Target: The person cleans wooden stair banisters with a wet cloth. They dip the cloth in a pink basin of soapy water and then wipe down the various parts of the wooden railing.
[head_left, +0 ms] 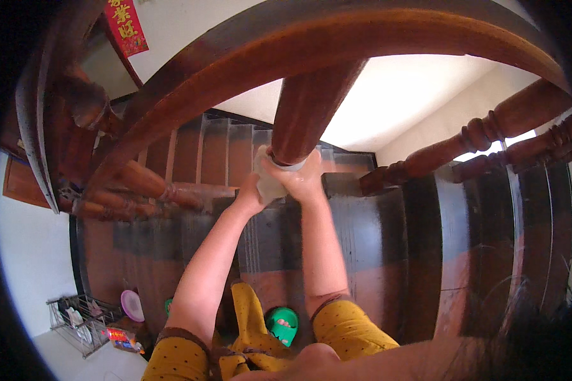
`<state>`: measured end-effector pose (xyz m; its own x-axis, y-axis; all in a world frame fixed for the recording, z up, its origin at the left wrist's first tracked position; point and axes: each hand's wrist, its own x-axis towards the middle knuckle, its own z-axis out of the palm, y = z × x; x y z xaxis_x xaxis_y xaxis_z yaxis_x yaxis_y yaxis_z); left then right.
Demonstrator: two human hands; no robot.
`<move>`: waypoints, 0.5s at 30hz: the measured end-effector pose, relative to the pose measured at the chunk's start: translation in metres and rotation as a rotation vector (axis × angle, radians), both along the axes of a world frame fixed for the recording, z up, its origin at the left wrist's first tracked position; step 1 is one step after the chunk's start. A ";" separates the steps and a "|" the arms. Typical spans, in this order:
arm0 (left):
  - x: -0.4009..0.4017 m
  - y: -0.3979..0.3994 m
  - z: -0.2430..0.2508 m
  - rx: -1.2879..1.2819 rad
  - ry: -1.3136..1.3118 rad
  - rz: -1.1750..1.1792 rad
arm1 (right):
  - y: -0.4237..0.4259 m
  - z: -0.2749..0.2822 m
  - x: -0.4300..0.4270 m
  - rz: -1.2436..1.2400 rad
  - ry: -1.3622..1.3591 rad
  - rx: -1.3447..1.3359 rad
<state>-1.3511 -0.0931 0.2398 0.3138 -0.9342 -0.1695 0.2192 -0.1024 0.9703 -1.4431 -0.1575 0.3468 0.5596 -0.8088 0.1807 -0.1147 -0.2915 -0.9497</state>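
Both my hands are at the lower part of a thick wooden baluster under the curved handrail. My left hand is at its left side, on a pale, whitish cloth that hangs against the wood. My right hand wraps around the front and right side of the baluster, its fingers partly hidden behind it. A strip of white shows under the wood between my hands. Which fingers press the cloth is partly hidden.
Turned wooden balusters stand at right, others at left. Stair treads run across the view. A green clog is on my foot. Lower left are a metal rack, a pink-rimmed basin and a colourful packet.
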 end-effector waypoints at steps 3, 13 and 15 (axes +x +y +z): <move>-0.009 -0.007 0.019 -0.282 -0.437 0.010 | -0.042 -0.007 -0.012 0.528 -0.090 0.101; -0.007 -0.015 0.006 -0.221 0.003 -0.017 | -0.026 -0.015 -0.010 0.265 -0.156 0.103; -0.009 -0.014 0.006 -0.067 1.002 0.134 | -0.008 -0.015 -0.006 0.003 -0.149 0.024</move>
